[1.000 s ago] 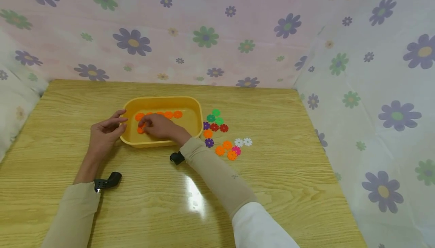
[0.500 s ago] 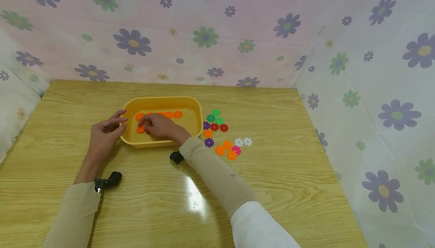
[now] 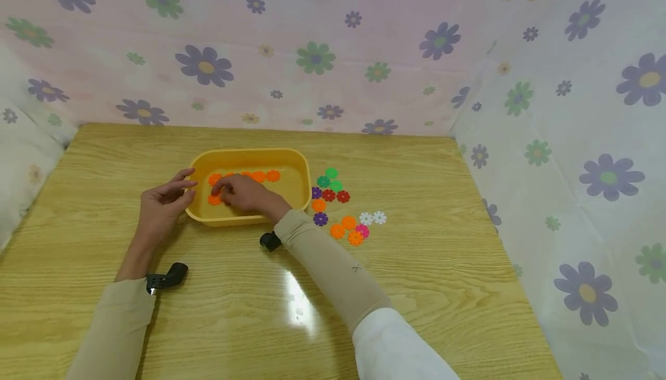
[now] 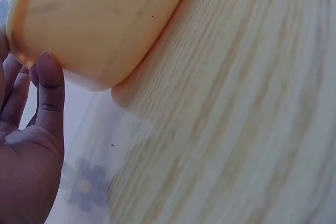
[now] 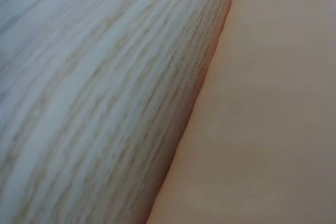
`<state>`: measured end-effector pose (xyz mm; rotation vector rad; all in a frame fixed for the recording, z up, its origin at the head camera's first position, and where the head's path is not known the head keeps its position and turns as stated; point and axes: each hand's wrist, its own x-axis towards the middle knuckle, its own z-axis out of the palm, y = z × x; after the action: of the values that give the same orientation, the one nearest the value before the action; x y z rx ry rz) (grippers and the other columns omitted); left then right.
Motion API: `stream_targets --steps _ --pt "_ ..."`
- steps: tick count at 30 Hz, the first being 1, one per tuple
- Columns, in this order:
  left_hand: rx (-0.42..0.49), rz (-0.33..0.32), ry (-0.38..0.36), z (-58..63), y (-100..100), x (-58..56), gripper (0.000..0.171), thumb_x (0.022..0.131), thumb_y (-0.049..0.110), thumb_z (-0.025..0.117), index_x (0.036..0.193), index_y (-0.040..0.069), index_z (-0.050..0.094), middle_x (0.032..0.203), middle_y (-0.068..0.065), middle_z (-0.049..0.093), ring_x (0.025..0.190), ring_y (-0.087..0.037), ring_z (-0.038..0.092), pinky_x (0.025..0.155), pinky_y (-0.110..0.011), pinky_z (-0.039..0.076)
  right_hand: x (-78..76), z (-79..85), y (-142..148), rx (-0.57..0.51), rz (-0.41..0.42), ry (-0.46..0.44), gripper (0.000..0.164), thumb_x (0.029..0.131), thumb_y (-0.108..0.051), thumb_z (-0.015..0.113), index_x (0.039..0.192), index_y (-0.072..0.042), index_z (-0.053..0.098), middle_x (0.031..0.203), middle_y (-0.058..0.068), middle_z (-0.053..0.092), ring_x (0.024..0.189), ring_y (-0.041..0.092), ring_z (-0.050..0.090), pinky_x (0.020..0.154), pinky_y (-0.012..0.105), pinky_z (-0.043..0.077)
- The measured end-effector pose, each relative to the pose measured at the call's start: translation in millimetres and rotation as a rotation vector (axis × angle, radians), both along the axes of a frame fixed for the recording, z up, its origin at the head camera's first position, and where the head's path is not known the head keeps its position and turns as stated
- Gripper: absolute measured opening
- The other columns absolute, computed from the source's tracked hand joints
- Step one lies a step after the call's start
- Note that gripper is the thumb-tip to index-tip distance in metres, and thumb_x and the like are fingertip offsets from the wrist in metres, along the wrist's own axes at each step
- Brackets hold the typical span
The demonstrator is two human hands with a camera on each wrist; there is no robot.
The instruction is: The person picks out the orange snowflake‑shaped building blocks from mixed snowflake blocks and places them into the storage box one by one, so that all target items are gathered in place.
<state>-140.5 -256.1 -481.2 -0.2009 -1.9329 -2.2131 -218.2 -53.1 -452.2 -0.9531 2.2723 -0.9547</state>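
A yellow plastic basin point(image 3: 293, 195) stands on the table, with a row of orange notched, flower-shaped plastic discs point(image 3: 273, 176) along its floor. My right hand point(image 3: 247, 193) reaches over the near rim, fingers curled down onto another orange disc point(image 3: 214, 200) below the row's left end. It appears to pinch that disc, though the hand hides part of the contact. At the basin's left end, my left hand point(image 3: 162, 203) touches the rim with fingers and thumb extended. The left wrist view shows its thumb point(image 4: 50, 85) against the outer wall point(image 4: 105, 30).
Right of the basin lie loose discs: green point(image 3: 331, 173), purple point(image 3: 320, 218), dark red point(image 3: 343, 196), white point(image 3: 379, 217), pink point(image 3: 363, 230) and orange point(image 3: 337, 231). Flower-printed cloth point(image 3: 312, 91) borders the wooden table point(image 3: 416, 287). The right wrist view shows mainly the basin's outer wall point(image 5: 262, 103).
Very little differs. My right fingers and the orange disc under them have shifted slightly inside the basin; my left hand stays at the rim.
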Motion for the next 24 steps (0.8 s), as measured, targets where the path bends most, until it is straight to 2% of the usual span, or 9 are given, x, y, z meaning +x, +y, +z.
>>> stream_targets --steps 9,16,20,24 --pt "-0.014 -0.005 0.0 -0.2 -1 -0.3 0.022 0.094 -0.009 0.065 0.113 -0.02 0.067 0.131 0.004 0.068 0.129 -0.002 0.057 0.091 -0.011 0.052 0.2 -1.0 0 -0.04 -0.014 -0.042 0.026 0.107 -0.007 0.047 0.123 -0.006 0.068 0.1 0.003 0.068 0.078 0.01 0.059 0.07 0.015 0.049" --pt "-0.035 0.001 -0.001 1.8 -2 -0.6 0.022 0.094 -0.008 0.066 0.111 -0.021 0.066 0.129 0.004 0.069 0.128 -0.002 0.058 0.092 -0.011 0.052 -0.8 3.6 3 -0.137 -0.046 0.029 0.029 0.107 -0.007 0.045 0.123 -0.005 0.069 0.103 0.005 0.07 0.087 0.012 0.06 0.08 0.013 0.047" --pt "-0.074 0.008 -0.004 3.1 -2 -0.5 0.021 0.093 -0.008 0.067 0.11 -0.022 0.066 0.128 0.006 0.069 0.125 -0.002 0.06 0.088 -0.011 0.053 -4.0 18.7 7 -0.203 -0.061 0.023 0.027 0.108 -0.011 0.048 0.125 -0.003 0.068 0.11 0.012 0.07 0.097 0.018 0.064 0.081 0.015 0.047" --pt "-0.09 0.008 0.008 3.9 -2 0.0 0.022 0.093 -0.008 0.067 0.109 -0.024 0.065 0.128 0.006 0.07 0.124 -0.003 0.061 0.085 -0.011 0.054 -10.0 50.1 14 -0.251 -0.048 0.068 0.025 0.107 -0.012 0.052 0.122 0.0 0.068 0.108 0.014 0.07 0.093 0.022 0.064 0.068 0.019 0.045"
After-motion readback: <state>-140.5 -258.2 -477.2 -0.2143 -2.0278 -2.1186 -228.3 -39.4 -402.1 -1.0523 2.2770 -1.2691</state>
